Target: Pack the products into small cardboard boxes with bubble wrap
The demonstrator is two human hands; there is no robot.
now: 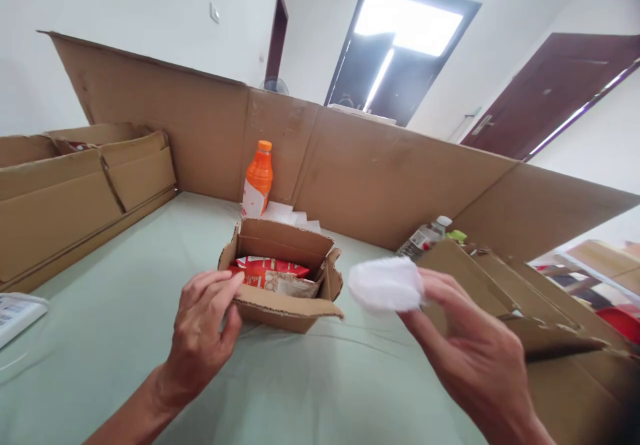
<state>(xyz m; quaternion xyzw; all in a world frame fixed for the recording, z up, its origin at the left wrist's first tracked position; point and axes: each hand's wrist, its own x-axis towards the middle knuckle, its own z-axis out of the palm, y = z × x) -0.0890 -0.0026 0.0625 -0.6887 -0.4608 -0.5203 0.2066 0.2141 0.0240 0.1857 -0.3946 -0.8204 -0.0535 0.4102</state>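
Observation:
A small open cardboard box (280, 322) stands on the pale green table in front of me, its flaps folded outward. Inside lie a red snack packet (295, 268) and a packet with a brown and beige front (290, 285). My left hand (205, 322) is closed at the box's near left corner, fingers over the front flap and thumb on the outside. Right of the box, my right hand (470, 338) pinches a soft white packing piece (387, 285) between thumb and fingers, held in the air. It is blurred, so its exact material is unclear.
Behind the box stand an orange bottle (259, 178) and several flat white pieces (293, 216). A tall cardboard wall (380, 172) closes the far side. Large cardboard boxes flank the table, left (55, 205) and right (570, 378). A clear bottle (423, 240) leans near the right one.

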